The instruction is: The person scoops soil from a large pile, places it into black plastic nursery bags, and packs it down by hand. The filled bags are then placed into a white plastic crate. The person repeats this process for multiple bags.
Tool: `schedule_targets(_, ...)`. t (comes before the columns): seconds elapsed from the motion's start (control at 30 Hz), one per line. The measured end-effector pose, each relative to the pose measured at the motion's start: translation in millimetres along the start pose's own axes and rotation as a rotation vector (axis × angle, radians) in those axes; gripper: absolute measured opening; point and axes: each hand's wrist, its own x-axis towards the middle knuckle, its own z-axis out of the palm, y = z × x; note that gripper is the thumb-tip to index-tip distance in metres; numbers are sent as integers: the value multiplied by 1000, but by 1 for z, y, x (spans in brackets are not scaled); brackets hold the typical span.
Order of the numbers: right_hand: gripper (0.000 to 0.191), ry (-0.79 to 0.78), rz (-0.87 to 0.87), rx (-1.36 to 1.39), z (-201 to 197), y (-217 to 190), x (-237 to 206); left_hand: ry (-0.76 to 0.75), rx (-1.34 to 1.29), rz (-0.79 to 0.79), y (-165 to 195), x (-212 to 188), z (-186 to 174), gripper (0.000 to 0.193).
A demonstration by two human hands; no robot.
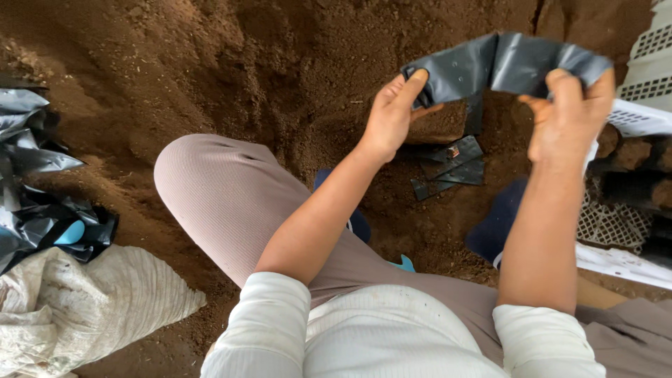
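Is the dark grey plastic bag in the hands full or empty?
Empty: the dark grey plastic bag hangs flat and limp between the left hand and right hand.

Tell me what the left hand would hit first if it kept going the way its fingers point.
The left hand already grips the black plastic bag; past it, probably only loose soil, though depth is unclear.

sack [84, 308] left, crate [647, 84] right, soil [231, 70] between
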Motion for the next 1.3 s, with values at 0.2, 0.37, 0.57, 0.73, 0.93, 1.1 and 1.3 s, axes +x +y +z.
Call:
schedule_targets(0.2, 15, 46, -106, -330, -57, 5, 10, -132, -97, -100, 24, -10, 9, 31)
schedule_targets(0.37, 18, 88, -37, -472, -92, 13, 15, -292, -170, -85, 39, -22, 11, 46)
schedule_targets(0.57, 24, 65, -93, -941, -95, 58, 6, -340, -154, -216, 24, -19, 12, 53)
schedule_targets(0.73, 38, 45, -297, -982, -94, 87, -9, -448, -423, -436, -7, -19, 13, 58)
schedule_targets(0.93, 44, -520, -99, -1485, -60, 106, -32, -563, -655, -596, -21, -17, 15, 63)
schedule_targets(1.1, 69, -491, -79, -1101, -13, 121, -61, -455, -514, -524, -33, -16, 14, 59)
schedule_targets(1.3, 27, 276, -41, -586, -41, 107, -20, -212, -71, -140, -55, -10, 6, 44)
